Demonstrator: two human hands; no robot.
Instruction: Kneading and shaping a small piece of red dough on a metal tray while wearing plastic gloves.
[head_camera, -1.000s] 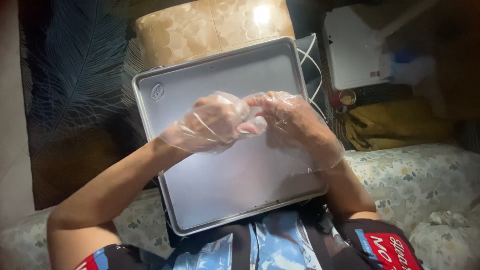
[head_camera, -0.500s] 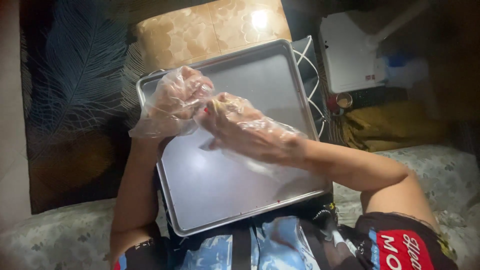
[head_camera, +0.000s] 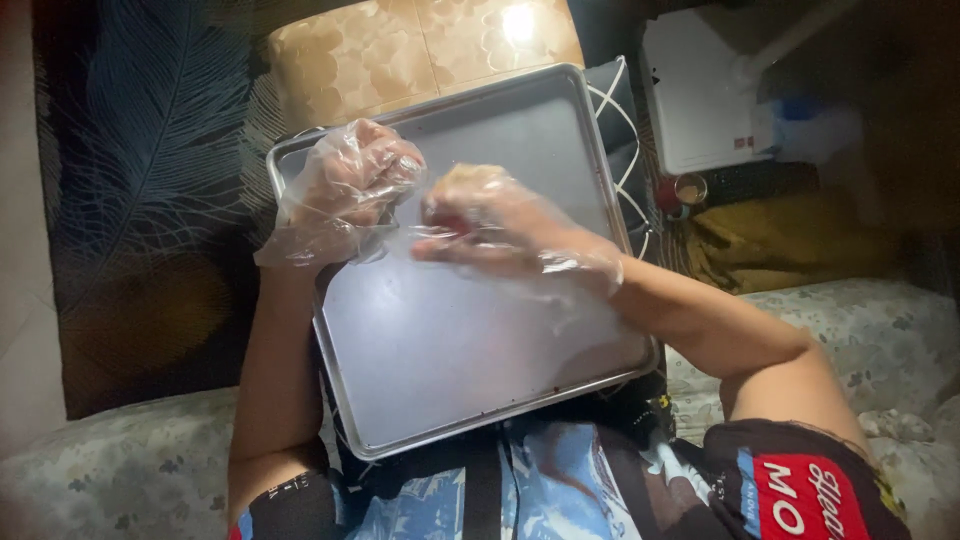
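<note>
Metal baking tray (head_camera: 470, 360) lies across the person's lap, long side running away from the body. Its floor is bare grey metal; a few dark specks sit along the near rim. Nothing else lies in it.

Left hand (head_camera: 350, 185), in a loose clear plastic glove, hovers over the tray's far left corner. Fingers are curled inward, grip half closed; whether it pinches anything I cannot tell, as the crumpled glove film hides the fingertips.

Right hand (head_camera: 490, 220), also gloved, is above the tray's middle-left, just beside the left hand. Its fingers point left and are pressed together; a small reddish patch shows between them, too blurred to identify. Glove film stretches between the two hands.

Surroundings: the person sits on a seat with a pale flowered cover (head_camera: 880, 330). Beyond the tray is a beige patterned cushion (head_camera: 420, 50) with a bright light spot. To the left, a dark cloth with a feather pattern (head_camera: 140, 130). To the right, a white box (head_camera: 700, 90), a small round jar (head_camera: 690, 190) and a mustard-coloured cloth (head_camera: 780, 240). The room is dim.
</note>
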